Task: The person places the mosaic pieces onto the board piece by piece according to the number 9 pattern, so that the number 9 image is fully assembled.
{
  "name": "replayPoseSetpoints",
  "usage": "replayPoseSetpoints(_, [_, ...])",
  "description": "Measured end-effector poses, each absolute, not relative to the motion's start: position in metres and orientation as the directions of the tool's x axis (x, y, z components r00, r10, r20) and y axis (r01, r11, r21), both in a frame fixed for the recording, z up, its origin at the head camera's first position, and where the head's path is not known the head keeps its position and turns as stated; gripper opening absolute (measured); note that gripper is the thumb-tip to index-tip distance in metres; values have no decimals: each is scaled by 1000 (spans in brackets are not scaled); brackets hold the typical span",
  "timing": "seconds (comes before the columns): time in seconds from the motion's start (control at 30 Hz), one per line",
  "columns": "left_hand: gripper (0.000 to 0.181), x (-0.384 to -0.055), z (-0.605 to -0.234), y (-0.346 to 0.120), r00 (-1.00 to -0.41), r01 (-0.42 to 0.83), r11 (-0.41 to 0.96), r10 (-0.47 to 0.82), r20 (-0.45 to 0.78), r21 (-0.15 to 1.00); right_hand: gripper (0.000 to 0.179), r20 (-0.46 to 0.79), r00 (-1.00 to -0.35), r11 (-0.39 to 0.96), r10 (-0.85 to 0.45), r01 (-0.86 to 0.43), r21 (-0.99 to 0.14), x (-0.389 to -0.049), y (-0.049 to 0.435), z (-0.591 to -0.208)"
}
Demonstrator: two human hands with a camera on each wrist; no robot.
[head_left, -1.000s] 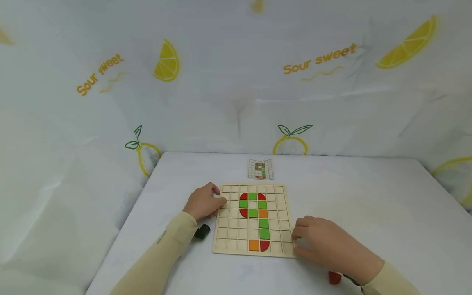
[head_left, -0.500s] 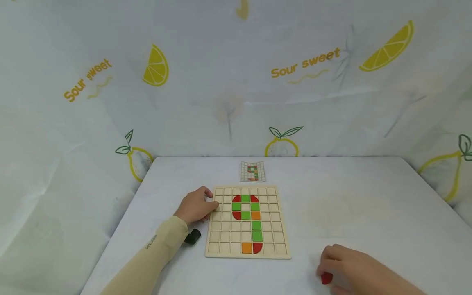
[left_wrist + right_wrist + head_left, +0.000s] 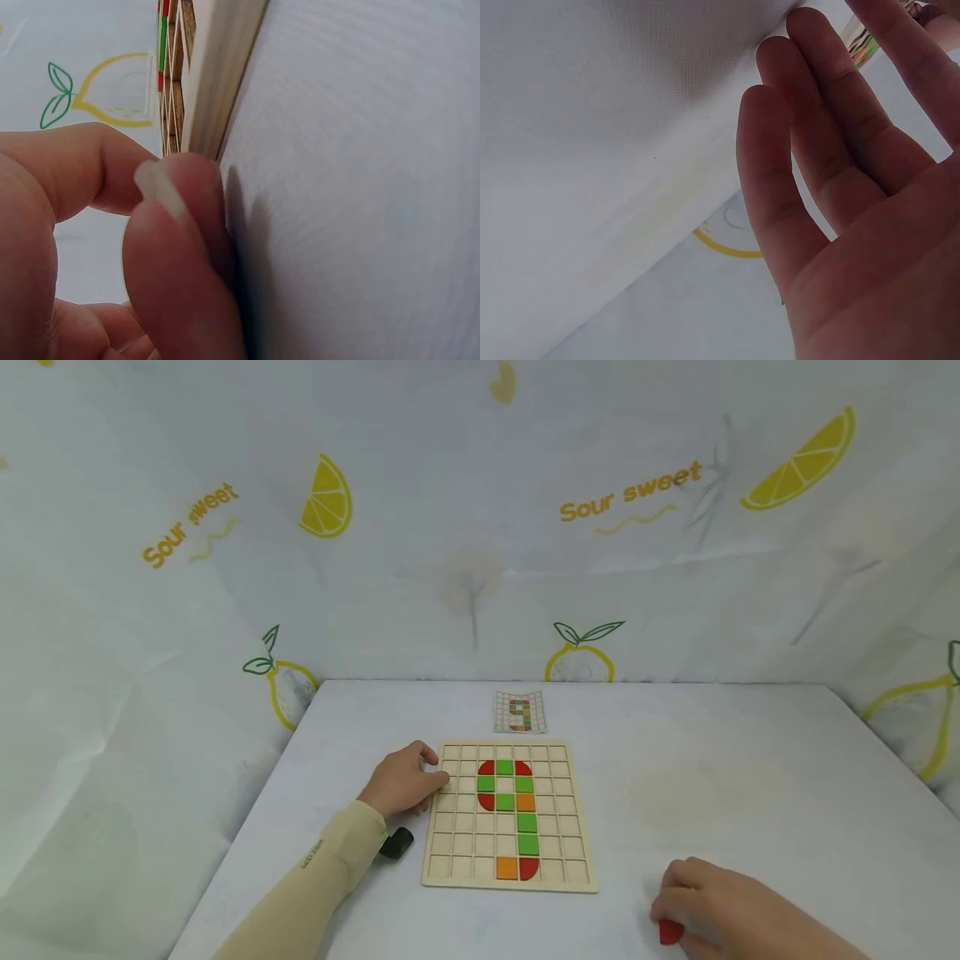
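A square wooden grid board (image 3: pixel 459 843) lies flat on the table, set with red, green and orange pieces that form a 9. My left hand (image 3: pixel 403 779) rests against its left edge, the thumb at the rim and the fingers loosely bent. In the left wrist view, the fingertips sit by the board's side (image 3: pixel 225 82). To the right of the board, low on the table, my right hand (image 3: pixel 720 902) pinches a red quarter-round piece (image 3: pixel 671 932). That piece is hidden in the right wrist view, where several bent fingers (image 3: pixel 765 150) show.
A small printed card (image 3: pixel 521 712) showing the same coloured 9 lies behind the board. Beside the left forearm is a dark object (image 3: pixel 397 842), partly covered by the sleeve. A white cloth (image 3: pixel 420 585) with lemon prints hangs behind the table.
My right hand has left the board's right edge and moved right and nearer, down to the red piece. The left hand has stayed at the board's left edge. The view has shifted slightly.
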State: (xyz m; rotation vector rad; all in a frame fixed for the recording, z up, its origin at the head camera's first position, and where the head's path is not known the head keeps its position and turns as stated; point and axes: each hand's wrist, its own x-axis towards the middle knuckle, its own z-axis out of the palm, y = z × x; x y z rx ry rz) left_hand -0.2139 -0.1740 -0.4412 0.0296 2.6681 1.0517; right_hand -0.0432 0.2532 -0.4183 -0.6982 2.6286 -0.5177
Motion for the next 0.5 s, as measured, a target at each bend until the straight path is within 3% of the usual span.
replayPoseSetpoints(0.23, [32, -212, -441, -175, -961, -91, 722, 118, -252, 686, 18, -228, -817, 817, -530, -421, -393, -52, 252, -421])
replayPoseSetpoints(0.43, [32, -213, -440, -175, -961, -93, 723, 115, -252, 685, 26, -56, -814, 784, -577, -534, -316, -56, 244, -420])
replayPoseSetpoints(0.5, [33, -214, -440, -175, -961, -94, 719, 114, -250, 688, 24, -77, -833, 814, -548, -509, -281, -59, 238, -416])
